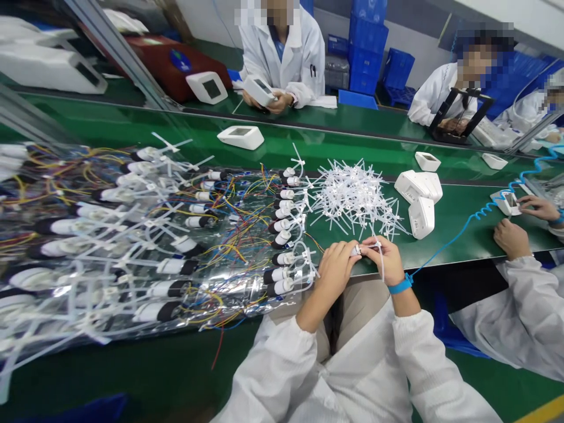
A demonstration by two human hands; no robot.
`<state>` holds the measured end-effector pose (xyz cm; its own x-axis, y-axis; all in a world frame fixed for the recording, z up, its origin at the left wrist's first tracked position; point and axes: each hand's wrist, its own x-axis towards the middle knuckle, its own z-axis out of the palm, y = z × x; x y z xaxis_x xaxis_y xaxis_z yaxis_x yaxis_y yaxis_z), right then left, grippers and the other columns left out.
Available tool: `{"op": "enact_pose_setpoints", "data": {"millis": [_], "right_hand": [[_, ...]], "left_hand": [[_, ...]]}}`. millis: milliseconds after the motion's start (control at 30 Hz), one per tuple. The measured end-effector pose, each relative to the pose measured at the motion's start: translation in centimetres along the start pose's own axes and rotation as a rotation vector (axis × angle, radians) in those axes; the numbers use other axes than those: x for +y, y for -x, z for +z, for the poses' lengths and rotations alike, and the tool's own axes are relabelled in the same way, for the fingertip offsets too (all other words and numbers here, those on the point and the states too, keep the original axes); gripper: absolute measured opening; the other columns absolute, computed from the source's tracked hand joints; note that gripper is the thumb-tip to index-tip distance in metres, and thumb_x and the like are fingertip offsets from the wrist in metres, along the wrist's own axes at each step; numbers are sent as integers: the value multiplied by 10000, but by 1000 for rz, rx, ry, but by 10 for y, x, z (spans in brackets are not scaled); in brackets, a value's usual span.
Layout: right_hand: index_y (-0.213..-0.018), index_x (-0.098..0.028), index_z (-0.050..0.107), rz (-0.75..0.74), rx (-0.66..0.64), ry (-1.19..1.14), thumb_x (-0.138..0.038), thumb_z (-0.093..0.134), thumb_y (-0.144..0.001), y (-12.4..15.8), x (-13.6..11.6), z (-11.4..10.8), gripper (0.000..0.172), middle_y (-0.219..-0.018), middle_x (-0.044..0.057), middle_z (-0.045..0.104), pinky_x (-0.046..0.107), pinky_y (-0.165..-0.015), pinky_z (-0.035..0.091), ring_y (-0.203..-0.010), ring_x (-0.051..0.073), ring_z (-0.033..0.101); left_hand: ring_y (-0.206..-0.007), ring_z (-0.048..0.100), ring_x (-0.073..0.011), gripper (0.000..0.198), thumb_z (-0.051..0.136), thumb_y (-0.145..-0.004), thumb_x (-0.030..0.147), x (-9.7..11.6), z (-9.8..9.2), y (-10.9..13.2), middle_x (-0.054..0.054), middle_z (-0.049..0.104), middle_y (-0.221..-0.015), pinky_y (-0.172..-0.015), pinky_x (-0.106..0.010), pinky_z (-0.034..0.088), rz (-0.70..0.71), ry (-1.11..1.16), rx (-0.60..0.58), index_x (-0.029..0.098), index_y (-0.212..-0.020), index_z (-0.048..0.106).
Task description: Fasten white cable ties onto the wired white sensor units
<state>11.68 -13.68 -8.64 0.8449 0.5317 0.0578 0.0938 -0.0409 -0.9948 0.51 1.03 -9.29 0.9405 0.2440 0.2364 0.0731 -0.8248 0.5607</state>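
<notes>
At the table's front edge, my left hand (335,265) is closed round a small white part (356,250), with a thin wire running off to its left. My right hand (386,258), with a blue band at the wrist, pinches a white cable tie (382,261) at the same part. The hands almost touch. Just beyond them lies a heap of white cable ties (350,194). To the left, a row of white and black cylindrical parts (282,225) with ties and coloured wires rests on clear plastic.
White device housings (420,202) stand right of the heap. A coiled blue cord (480,211) runs from my wristband to the upper right. A person's hands (513,238) are at the right; others sit across the green line (304,138).
</notes>
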Motion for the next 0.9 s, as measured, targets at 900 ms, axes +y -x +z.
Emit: {"op": "enact_pose_setpoints", "data": {"millis": [900], "right_hand": [[-866,-292,893,-162,-92,73,-384,893,-889,3,-11,-3,96,-959,66,835,457,-948,605,-947,280,758]], "left_hand": [[-1024,596,-296,245,458,-1161,318,-5,-5,3,-96,690,-1095,-902,-427,464,76,20,-54,220,-1263,658]]}}
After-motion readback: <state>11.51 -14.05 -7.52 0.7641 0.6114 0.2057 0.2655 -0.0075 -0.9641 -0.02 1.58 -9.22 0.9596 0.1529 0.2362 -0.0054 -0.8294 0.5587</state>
